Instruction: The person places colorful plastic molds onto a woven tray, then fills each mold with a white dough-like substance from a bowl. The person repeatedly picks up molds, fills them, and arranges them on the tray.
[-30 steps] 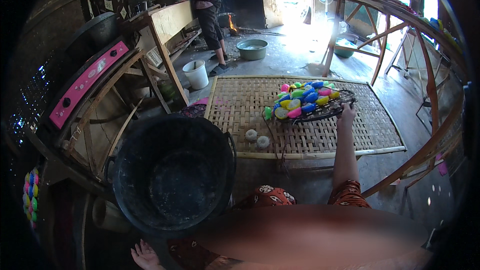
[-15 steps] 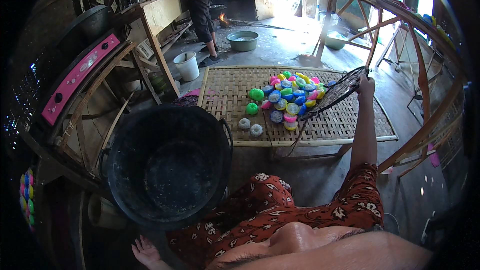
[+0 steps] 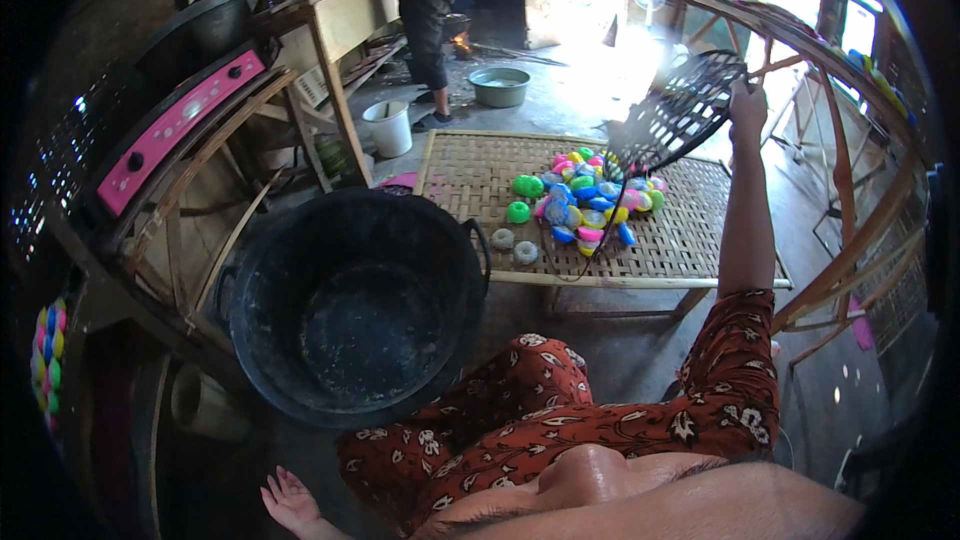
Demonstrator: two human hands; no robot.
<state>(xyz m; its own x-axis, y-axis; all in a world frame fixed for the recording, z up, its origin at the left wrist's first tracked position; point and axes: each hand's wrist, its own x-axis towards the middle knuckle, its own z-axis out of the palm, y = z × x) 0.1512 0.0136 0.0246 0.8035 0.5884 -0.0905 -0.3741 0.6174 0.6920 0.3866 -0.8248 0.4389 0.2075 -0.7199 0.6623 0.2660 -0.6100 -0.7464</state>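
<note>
My right hand grips the rim of a black slotted plastic basket, held tilted above the far right part of a woven bamboo table. A thin dark strand hangs from the basket toward the table's front edge. Below it lies a heap of small fluted plastic molds in blue, pink, yellow and green, some with white stuff in them. Two green molds sit left of the heap, and two whitish round pieces lie nearer me. My left hand is open at the lower left, holding nothing, its fingers apart.
A big black tub stands between me and the table's left side. Beyond are a white bucket, a green basin and a standing person near a small fire. Wooden racks flank both sides; a pink-fronted stove is at left.
The basket has swung up and away from the heap, showing more of its slotted surface. Some molds in the heap have shifted. My left hand stays open; the view has moved slightly.
</note>
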